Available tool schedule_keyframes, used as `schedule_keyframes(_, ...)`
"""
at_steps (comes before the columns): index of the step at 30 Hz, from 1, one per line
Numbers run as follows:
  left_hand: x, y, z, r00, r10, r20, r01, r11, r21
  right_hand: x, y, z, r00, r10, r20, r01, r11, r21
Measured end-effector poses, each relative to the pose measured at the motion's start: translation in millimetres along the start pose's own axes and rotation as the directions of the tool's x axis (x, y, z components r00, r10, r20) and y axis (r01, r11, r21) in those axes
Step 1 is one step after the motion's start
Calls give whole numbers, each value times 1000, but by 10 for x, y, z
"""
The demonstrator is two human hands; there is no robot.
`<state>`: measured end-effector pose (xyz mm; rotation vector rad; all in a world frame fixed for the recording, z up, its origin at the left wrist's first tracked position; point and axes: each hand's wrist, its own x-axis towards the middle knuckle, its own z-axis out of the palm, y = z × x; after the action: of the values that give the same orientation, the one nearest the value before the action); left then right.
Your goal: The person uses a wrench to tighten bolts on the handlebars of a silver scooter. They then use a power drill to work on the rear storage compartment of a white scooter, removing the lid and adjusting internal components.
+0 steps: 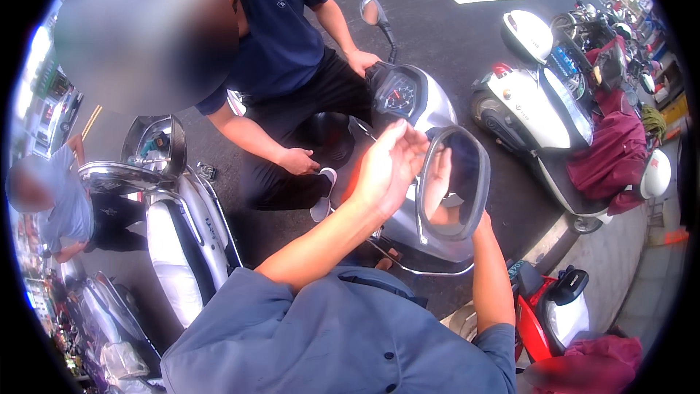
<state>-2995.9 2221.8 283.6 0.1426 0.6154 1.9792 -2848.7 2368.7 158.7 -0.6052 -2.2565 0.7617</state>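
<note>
Just in front of me stands a silver scooter [435,106] with a round dial cluster [397,95] between its handlebars. Its near rear-view mirror [463,168], dark-rimmed and rounded, faces me. Beside the left rim of that mirror is my left hand [390,164], fingers stretched and slightly bent, palm turned toward the glass. Nothing shows in it, and whether it touches the rim I cannot tell. The glass reflects a hand and forearm. My right forearm [494,270] reaches up behind the mirror, which hides the hand and its fingers.
A person in a dark blue shirt [281,36] rests one hand [362,62] on the scooter's far handlebar. At left is another scooter with an opened storage compartment [154,147]; a person in grey [65,204] stands beyond. Parked scooters [543,106] line the kerb [550,241] at right.
</note>
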Motion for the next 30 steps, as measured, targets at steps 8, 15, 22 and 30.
schedule_keyframes(8, 202, -608, 700, 867, -263, 424, 493, 576, -652, 202, -625, -386, 994, 20, -111, -35, 990, -139)
schedule_keyframes(15, 215, -652, 682, 881, -117, 459, 463, 412, -785, 203, -483, -205, 970, 242, -6, -184, 722, -667)
schedule_keyframes(22, 78, -559, 666, 880, -118, 460, 464, 417, -781, 99, -386, -101, 922, 388, 9, -242, 593, -768)
schedule_keyframes(30, -18, -346, 660, 887, -218, 408, 462, 377, -803, 241, -338, -74, 936, 351, 33, -204, 615, -762)
